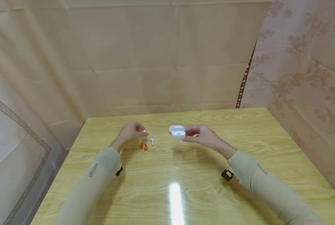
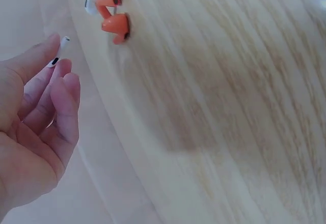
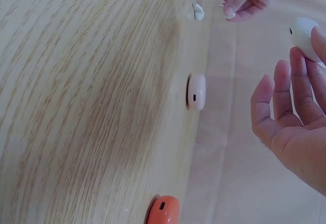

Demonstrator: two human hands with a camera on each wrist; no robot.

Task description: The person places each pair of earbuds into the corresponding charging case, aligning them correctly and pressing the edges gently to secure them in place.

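Between thumb and fingertips my left hand [image 1: 131, 133] pinches a white earbud [image 2: 60, 52], held above the table. My right hand [image 1: 202, 135] grips a white earbud charging case [image 1: 178, 133] by its side, lid raised, also off the table. In the right wrist view the case [image 3: 304, 36] appears at the upper right, between thumb and fingers. A second white earbud [image 1: 152, 141] lies on the table to the right of the left hand. Two orange earbuds [image 1: 143, 146] lie close by, nearer the front.
A pale pink case [image 3: 197, 92] lies on the table, partly behind the white case in the head view. An orange case [image 3: 164, 211] lies near the right hand, mostly hidden by it in the head view. Curtains hang behind the wooden table [image 1: 156, 175].
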